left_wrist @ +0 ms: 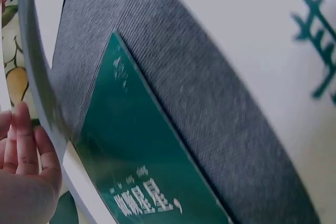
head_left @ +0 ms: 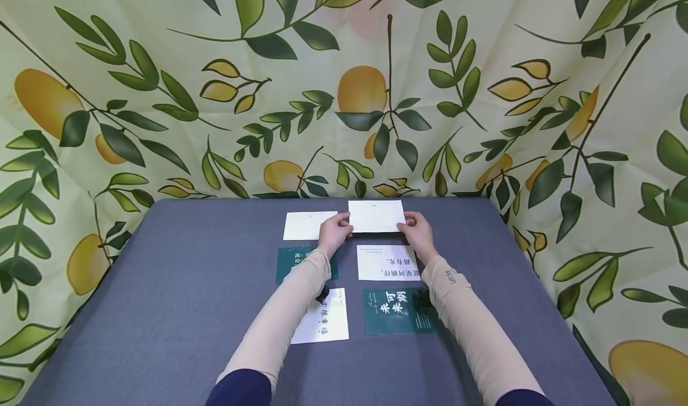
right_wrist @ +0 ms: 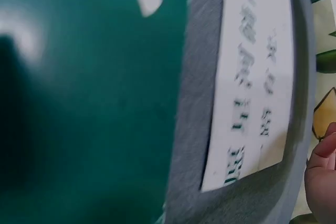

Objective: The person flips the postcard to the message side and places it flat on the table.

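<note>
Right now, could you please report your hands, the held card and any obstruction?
Left fingers and right fingers gripping opposite sides. White card held above the table. Five other cards lying nearby, none covering it.

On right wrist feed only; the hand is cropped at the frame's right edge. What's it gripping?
Observer: Head view: right hand pinches the right side of a white rectangular card.
Operator: Any green card on the left side?
Observer: Yes, a green rectangular card with white characters, partly covered by a beige sleeve in head view.
Operator: Front left?
Observer: A white rectangular card with dark characters, lying on the table.
</note>
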The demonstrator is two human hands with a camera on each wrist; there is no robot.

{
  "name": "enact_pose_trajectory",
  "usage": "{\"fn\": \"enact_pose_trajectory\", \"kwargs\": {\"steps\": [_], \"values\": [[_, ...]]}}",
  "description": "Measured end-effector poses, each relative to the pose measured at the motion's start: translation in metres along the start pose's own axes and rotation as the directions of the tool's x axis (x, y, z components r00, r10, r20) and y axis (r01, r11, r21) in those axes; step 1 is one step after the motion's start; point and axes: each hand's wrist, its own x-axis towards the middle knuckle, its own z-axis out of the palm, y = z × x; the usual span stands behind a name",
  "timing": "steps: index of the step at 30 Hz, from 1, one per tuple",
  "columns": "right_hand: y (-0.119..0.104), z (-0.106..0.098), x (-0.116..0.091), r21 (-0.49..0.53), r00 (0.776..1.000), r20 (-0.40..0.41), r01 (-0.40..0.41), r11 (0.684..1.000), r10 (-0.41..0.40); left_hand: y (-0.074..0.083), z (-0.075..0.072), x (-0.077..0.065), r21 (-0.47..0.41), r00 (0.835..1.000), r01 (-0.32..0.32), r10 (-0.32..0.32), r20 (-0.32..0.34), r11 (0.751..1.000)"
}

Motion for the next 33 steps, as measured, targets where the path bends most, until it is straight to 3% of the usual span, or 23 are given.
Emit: {"fn": "enact_pose_trajectory", "kwargs": {"steps": [8,14,17,18,19,21,24,26,28,31,33], "values": [[0.011,-0.005,0.005,-0.131,0.999,0.011,0.038,0.991,-0.037,0.001,0.012,-0.004,0.074,0.998,-0.057,0.058,-0.018,0.996],[0.018,-0.006,0.010,-0.198,0.997,0.040,0.071,0.978,-0.065,-0.009,0.017,0.004,0.219,0.998,-0.060,0.053,0.039,0.974],[0.019,-0.006,0.010,-0.220,0.996,0.053,0.078,0.972,-0.068,-0.059,0.040,0.038,0.258,0.994,-0.106,0.096,0.050,0.960],[0.019,-0.007,0.010,-0.223,0.996,0.058,0.075,0.972,-0.064,-0.087,0.052,0.055,0.258,0.990,-0.142,0.135,0.044,0.956],[0.019,-0.007,0.010,-0.231,0.996,0.063,0.073,0.970,-0.059,-0.103,0.059,0.067,0.263,0.990,-0.139,0.131,0.051,0.955],[0.017,-0.007,0.010,-0.257,0.996,0.065,0.080,0.963,-0.066,-0.131,0.073,0.087,0.284,0.979,-0.205,0.200,0.048,0.937],[0.016,-0.007,0.011,-0.312,0.995,0.084,0.071,0.947,-0.047,-0.090,0.057,0.058,0.327,0.975,-0.219,0.198,0.098,0.919],[0.016,-0.006,0.012,-0.361,0.995,0.094,0.073,0.930,-0.042,-0.037,0.037,0.021,0.374,0.974,-0.221,0.188,0.124,0.901],[0.016,-0.004,0.013,-0.399,0.993,0.111,0.071,0.914,-0.028,0.014,0.015,-0.017,0.383,0.975,-0.203,0.151,0.163,0.901],[0.017,-0.003,0.013,-0.437,0.992,0.118,0.090,0.895,-0.042,0.023,0.013,-0.023,0.411,0.972,-0.214,0.152,0.179,0.886],[0.017,-0.003,0.014,-0.452,0.991,0.126,0.104,0.886,-0.052,0.017,0.015,-0.019,0.441,0.967,-0.235,0.164,0.194,0.866]]}}
